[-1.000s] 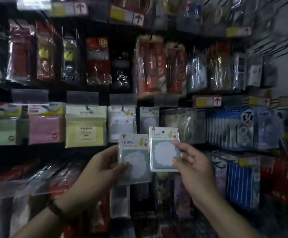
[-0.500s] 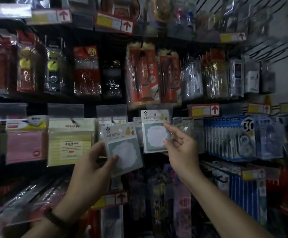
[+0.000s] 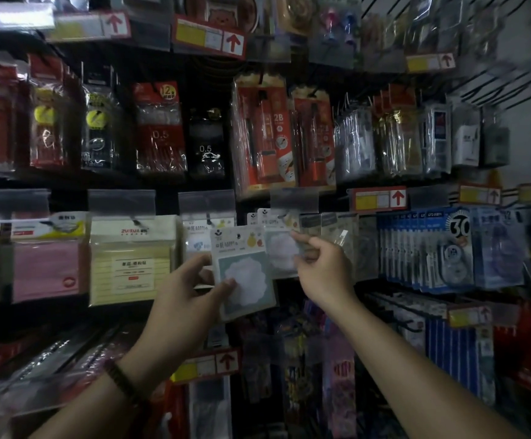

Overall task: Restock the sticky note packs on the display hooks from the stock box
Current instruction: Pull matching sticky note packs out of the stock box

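Note pack (image 3: 251, 270) reads "BE HAPPY", red pack (image 3: 265, 137) "2B", blue pack (image 3: 457, 245) "30".

At frame centre, my left hand (image 3: 191, 289) grips a teal sticky note pack (image 3: 242, 275), thumb on its front. Just right, my right hand (image 3: 321, 267) pinches a second pack (image 3: 278, 248) in front of hanging packs (image 3: 252, 218).

Red pencil packs (image 3: 264, 134), blue correction tape packs (image 3: 454, 248)

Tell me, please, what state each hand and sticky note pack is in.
left hand, grips the front cloud pack.
front cloud pack, off the hooks, slightly tilted.
right hand, pinches the rear cloud pack.
rear cloud pack, up at its hook; threaded or not, unclear.
yellow lined pack, hanging on its hook.
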`<state>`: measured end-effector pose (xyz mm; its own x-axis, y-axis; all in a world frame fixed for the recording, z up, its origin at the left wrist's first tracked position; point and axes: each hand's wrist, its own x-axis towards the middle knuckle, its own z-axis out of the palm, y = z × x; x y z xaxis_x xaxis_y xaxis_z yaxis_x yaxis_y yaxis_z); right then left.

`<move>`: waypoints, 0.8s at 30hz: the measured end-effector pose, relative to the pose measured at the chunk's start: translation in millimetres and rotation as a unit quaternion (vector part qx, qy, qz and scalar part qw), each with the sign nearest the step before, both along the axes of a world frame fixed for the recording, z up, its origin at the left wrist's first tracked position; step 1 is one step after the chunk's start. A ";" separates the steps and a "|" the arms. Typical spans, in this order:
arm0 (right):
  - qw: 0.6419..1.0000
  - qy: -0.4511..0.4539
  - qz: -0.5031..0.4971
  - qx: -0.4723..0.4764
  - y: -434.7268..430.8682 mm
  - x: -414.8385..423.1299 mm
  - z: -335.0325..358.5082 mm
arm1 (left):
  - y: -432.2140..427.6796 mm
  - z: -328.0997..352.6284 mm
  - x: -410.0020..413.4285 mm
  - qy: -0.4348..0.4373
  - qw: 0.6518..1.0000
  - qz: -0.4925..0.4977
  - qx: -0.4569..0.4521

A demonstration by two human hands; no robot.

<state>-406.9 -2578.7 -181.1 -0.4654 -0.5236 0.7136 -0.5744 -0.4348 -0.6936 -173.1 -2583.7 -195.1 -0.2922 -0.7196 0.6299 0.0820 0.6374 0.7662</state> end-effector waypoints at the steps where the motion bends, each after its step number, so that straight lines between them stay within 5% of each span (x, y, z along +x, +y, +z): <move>1: 1.000 0.004 -0.001 0.008 0.1 0.5 1.1 | -0.9 0.9 -2.8 0.001 1.000 -0.006 0.008; 8: 0.988 0.076 -0.116 -0.063 17.5 4.9 -10.8 | -7.7 7.2 -24.4 -0.005 1.000 -0.011 0.005; 14: 0.993 -0.004 0.089 -0.083 36.1 20.7 -22.6 | -10.7 12.1 -45.4 -0.023 0.999 -0.015 -0.024; 18: 0.981 -0.101 0.116 -0.115 31.9 18.4 -19.2 | -18.1 13.9 -63.0 -0.026 0.991 0.082 -0.106; 24: 0.974 -0.112 0.121 -0.155 27.3 13.2 -9.5 | -19.9 19.6 -72.1 -0.019 0.984 0.071 -0.162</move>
<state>-393.7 -2551.5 -190.6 -0.5175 -0.4129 0.7494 -0.2784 -0.7469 -0.6038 -245.1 -2603.6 -175.6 -0.2315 -0.5186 0.8231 -0.0502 0.8513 0.5222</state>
